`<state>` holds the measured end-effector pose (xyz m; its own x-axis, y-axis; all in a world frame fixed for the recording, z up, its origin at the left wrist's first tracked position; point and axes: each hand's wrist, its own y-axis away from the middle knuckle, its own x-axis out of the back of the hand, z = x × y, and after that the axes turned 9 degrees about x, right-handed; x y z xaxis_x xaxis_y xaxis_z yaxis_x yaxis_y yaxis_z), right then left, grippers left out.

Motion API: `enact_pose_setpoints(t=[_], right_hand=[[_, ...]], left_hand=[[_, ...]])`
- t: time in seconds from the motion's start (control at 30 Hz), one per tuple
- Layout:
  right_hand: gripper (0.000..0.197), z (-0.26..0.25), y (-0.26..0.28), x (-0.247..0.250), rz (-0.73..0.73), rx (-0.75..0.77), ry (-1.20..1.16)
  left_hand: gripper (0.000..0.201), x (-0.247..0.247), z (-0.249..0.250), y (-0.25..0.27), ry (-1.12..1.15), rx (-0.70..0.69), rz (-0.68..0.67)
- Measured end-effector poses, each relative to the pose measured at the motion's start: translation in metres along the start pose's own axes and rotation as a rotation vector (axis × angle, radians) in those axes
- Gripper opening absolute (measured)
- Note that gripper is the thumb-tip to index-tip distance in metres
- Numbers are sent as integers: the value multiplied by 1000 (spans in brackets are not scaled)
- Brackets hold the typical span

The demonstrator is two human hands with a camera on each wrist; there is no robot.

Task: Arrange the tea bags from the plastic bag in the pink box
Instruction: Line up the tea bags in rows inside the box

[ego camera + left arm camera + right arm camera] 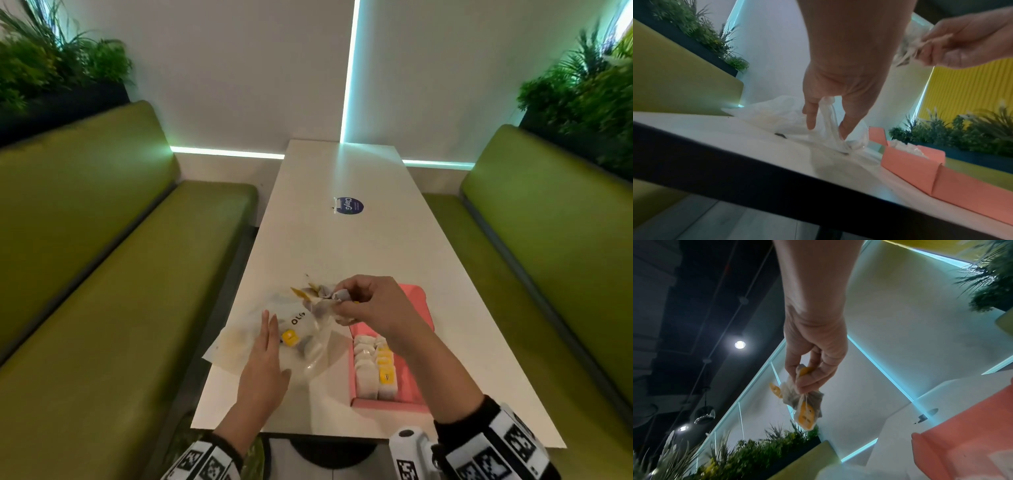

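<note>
While pinched by right hand (371, 310), tea bags (804, 404) bunched, yellow-tagged, strings tangled

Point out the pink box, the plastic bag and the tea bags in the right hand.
pink box (409, 383): head view, bare floor inside.
plastic bag (239, 346): head view, flat left part.
tea bags in the right hand (805, 415): right wrist view, yellow tag.

Both hands are bare, with no gloves or rings visible. The left hand (263, 370) and right hand (373, 305) each emerge from a black cuff. Next to each cuff, toward the elbow, sits a white band (493, 445) printed with black square code markers. A white, rounded camera housing (409, 445) is mounted beside the right band.
</note>
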<state>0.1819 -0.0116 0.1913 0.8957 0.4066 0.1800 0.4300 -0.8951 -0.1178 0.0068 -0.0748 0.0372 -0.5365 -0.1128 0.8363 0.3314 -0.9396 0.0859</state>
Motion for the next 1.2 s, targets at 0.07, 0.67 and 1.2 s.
enact_pose_setpoints(t=[0.07, 0.67, 1.2], right_hand=[[21, -8, 0, 8, 35, 21, -83], [19, 9, 13, 47, 193, -32, -144], [21, 25, 24, 30, -274, -133, 197]], left_hand=[[98, -5, 1, -4, -64, -10, -86], [96, -25, 26, -39, -484, -179, -541], [81, 43, 82, -1, 865, -241, -704]])
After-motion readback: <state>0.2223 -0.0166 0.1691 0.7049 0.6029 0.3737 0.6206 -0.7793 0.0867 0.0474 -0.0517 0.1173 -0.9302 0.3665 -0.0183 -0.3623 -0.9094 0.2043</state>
